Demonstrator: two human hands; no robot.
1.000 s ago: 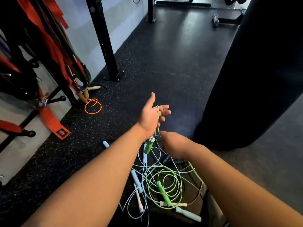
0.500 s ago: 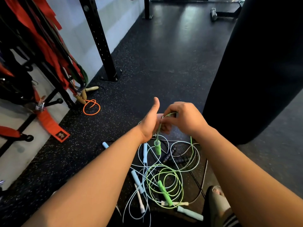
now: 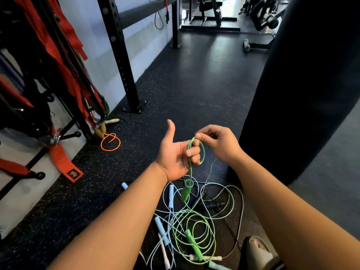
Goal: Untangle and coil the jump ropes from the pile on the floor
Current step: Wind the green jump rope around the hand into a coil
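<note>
Dark speckled rubber gym floor (image 3: 194,84), with a tangled pile of pale blue, white and green jump ropes (image 3: 191,240) low in the middle. Directly above that pile, left hand (image 3: 175,156) palm up, thumb raised, fingers curled round a thin lime-green plastic cord (image 3: 203,152). Right hand (image 3: 220,143) just beside it, pinching the top of the cord's loop between thumb and fingertips. Green cylindrical handle (image 3: 186,190) dangling from the cord, just over the pile. Right of the pile, large black cylindrical punching bag (image 3: 302,84). Well left of the pile, small orange rope coil (image 3: 110,142) near a black steel upright (image 3: 120,55).
</note>
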